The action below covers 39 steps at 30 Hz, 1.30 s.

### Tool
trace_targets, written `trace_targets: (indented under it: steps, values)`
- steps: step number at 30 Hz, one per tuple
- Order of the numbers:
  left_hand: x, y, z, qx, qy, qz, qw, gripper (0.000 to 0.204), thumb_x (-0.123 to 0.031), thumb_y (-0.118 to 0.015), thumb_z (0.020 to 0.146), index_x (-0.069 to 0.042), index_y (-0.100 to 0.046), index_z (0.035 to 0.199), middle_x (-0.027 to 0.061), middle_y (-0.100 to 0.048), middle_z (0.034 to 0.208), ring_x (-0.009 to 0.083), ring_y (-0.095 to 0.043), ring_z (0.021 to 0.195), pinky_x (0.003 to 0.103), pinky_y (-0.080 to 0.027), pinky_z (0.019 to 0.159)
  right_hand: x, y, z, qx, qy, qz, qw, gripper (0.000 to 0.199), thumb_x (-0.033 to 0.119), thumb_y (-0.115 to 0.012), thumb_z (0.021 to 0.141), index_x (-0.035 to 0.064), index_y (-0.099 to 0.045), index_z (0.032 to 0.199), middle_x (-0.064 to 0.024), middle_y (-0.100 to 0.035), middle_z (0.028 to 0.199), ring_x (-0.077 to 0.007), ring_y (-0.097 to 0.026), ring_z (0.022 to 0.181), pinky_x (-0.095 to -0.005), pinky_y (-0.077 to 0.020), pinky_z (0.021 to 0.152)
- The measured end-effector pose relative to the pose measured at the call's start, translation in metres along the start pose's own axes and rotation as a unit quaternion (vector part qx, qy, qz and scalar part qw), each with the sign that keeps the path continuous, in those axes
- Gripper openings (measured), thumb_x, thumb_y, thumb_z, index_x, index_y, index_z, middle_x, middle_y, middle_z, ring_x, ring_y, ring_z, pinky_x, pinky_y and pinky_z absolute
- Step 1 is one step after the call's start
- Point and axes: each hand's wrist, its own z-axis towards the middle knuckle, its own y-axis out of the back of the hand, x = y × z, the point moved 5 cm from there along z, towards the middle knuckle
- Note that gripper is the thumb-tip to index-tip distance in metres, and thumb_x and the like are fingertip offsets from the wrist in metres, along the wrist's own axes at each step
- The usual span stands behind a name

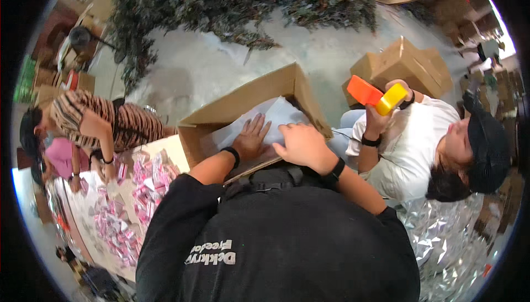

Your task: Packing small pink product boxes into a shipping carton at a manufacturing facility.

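An open cardboard box [243,99] stands right in front of my body, its flaps raised. Inside it lies a pale, translucent sheet [229,127], perhaps plastic or thin foam, covering whatever is beneath. My left hand [251,136] rests flat on this sheet with the fingers spread. Toward the box's right side, my right hand [306,145] reaches over the sheet, thumb held apart and fingertips touching the sheet near its upper right part. Neither hand grips anything that I can see.
At right, a person holds an orange tape dispenser [364,90] and a yellow tape roll [392,99]. Cardboard boxes [406,67] stand beyond. Pink-and-white small packages [146,183] cover the left table, where other people work. Artificial greenery [237,4] lies ahead; shiny clear wrapping [444,236] sits lower right.
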Motion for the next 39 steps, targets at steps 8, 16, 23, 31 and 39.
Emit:
trace_targets:
  steps: [8,16,23,31,39]
  values:
    - [-0.019,-0.010,-0.011,-0.021,-0.046,0.029,0.998,0.090,-0.049,-0.067,0.084,-0.009,-0.027,0.155,0.0221,-0.016,0.162,0.0390,-0.013,0.151,0.059,-0.019,0.119,0.017,0.003,-0.002,0.009,0.025,0.015,1.000,0.039,0.036,-0.066,0.086,0.0033,-0.064,0.107,-0.0178,-0.068,0.093,-0.0362,-0.065,0.088,-0.0457,-0.0514,0.079]
    - [-0.036,0.007,-0.037,-0.121,-0.041,-0.038,0.991,0.082,-0.053,-0.063,0.087,-0.008,-0.038,0.150,0.0228,-0.022,0.160,0.0411,-0.024,0.147,0.058,-0.027,0.115,0.044,0.011,-0.030,0.031,0.069,0.030,0.997,0.039,0.036,-0.067,0.086,0.0020,-0.066,0.106,-0.0205,-0.068,0.089,-0.0400,-0.066,0.084,-0.0474,-0.0530,0.073]
    - [-0.016,0.230,-0.196,-0.459,0.145,-0.379,0.790,0.037,-0.033,-0.067,0.092,-0.001,-0.067,0.111,0.0100,-0.072,0.097,0.0221,-0.069,0.096,0.037,-0.053,0.085,0.010,0.029,-0.019,0.017,0.042,0.074,0.996,0.025,0.025,-0.067,0.091,0.0033,-0.066,0.102,-0.0149,-0.071,0.083,-0.0303,-0.070,0.077,-0.0382,-0.0539,0.071]
    - [0.012,-0.069,-0.511,-0.182,0.756,-0.181,0.602,0.067,-0.045,-0.072,0.080,0.002,-0.057,0.125,0.0294,-0.067,0.104,0.0431,-0.064,0.105,0.046,-0.051,0.094,0.035,0.032,0.008,0.022,0.063,0.074,0.995,0.021,0.020,-0.064,0.093,0.0003,-0.066,0.097,-0.0130,-0.069,0.079,-0.0225,-0.069,0.071,-0.0327,-0.0529,0.068]
    - [-0.079,-0.188,-0.551,-0.239,0.868,-0.177,0.397,0.097,-0.039,-0.077,0.079,-0.001,-0.024,0.150,0.0338,-0.033,0.143,0.0492,-0.036,0.133,0.054,-0.032,0.112,0.016,0.020,0.011,0.017,0.035,0.080,0.996,0.020,0.016,-0.063,0.095,-0.0019,-0.067,0.101,-0.0106,-0.067,0.077,-0.0171,-0.065,0.069,-0.0297,-0.0519,0.067]
